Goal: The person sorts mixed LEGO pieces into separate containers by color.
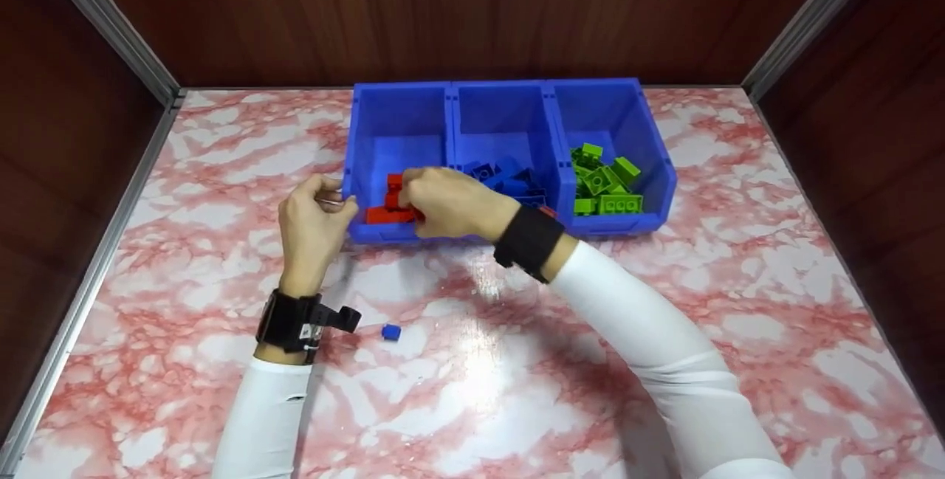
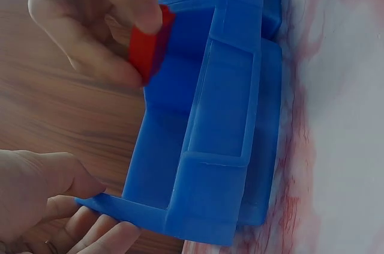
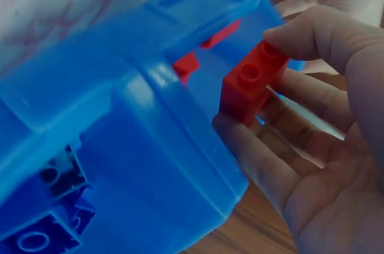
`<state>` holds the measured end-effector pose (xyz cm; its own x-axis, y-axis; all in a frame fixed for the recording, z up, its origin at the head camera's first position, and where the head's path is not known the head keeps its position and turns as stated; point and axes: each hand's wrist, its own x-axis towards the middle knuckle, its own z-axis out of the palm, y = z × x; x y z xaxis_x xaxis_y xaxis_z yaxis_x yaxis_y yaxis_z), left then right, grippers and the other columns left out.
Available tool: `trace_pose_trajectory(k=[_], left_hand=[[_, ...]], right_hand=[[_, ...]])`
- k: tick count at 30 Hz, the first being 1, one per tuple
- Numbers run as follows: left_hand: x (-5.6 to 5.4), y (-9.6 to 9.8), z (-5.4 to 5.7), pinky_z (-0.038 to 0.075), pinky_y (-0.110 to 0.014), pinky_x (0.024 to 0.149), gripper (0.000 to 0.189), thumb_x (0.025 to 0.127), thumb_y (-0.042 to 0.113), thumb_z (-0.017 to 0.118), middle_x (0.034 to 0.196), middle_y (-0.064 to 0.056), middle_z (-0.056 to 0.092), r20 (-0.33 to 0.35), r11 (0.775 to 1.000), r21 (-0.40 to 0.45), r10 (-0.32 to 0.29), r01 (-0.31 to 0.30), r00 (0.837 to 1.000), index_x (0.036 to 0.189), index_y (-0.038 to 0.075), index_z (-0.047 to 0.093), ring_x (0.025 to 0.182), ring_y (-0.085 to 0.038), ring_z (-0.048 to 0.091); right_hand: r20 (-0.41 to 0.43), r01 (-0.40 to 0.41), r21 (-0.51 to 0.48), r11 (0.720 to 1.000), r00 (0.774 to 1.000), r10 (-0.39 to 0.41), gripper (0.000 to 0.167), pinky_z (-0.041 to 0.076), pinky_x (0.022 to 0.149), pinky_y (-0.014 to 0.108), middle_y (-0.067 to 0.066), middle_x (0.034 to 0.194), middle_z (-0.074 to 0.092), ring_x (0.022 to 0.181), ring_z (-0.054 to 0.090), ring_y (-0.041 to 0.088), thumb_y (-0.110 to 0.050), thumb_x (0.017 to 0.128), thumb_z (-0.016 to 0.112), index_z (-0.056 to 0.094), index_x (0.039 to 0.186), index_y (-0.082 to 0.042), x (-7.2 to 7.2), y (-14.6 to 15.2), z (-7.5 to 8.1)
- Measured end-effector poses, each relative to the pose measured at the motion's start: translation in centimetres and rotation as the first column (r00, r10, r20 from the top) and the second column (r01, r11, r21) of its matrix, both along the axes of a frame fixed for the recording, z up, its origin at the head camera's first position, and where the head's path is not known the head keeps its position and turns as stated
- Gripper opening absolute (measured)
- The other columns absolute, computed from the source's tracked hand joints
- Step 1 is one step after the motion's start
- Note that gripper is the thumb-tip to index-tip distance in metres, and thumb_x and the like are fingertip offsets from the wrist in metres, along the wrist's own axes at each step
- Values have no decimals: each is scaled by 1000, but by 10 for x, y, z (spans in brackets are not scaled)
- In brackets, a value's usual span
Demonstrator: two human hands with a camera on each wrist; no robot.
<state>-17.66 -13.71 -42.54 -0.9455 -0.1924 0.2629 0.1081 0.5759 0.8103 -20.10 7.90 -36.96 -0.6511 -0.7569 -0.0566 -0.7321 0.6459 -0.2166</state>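
My right hand (image 1: pixel 458 202) pinches a red toy brick (image 3: pixel 249 83) between thumb and fingers, over the left blue bin (image 2: pixel 222 104). Two studs of this brick face the right wrist camera. More red bricks (image 1: pixel 387 215) lie in the front of that bin, partly hidden by the right hand in the head view. My left hand (image 1: pixel 306 224) grips the bin's left side edge, thumb on one face and fingers on the other, as the left wrist view shows.
Blue bricks (image 1: pixel 509 176) lie in the middle bin and green bricks (image 1: pixel 605 184) in the right bin. The three bins stand side by side near the back wall (image 1: pixel 458 14). One small blue brick (image 1: pixel 391 332) sits on the marbled table (image 1: pixel 472 390) near the left wrist.
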Motion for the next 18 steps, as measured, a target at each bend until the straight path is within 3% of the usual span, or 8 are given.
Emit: trace_pose_trajectory(k=[5,10,18], left_hand=[[0,0,0,47,-7,69,22,88,7,75,102,-18,80,0,1000,2,4,-4,1000,108,-2,74,91,-31,77],[0,0,-1,45,-5,68,21,87,7,75,100,-17,80,-14,1000,0,10,-10,1000,106,-1,75,90,-30,78],[-1,1,0,46,-5,68,21,86,7,75,100,-18,80,-14,1000,8,10,-10,1000,106,-2,74,90,-31,77]], right_hand=[[-78,29,108,994,997,-20,14,61,84,41,13,108,69,91,68,29,-4,88,72,76,101,-2,-9,-7,-4],[-123,27,175,984,992,-6,18,63,95,44,14,116,71,104,72,34,-12,94,77,76,109,-3,-11,-12,-9],[-128,37,215,976,992,-9,21,64,95,45,16,123,71,106,73,33,-15,97,74,74,115,-5,-9,-14,-10]])
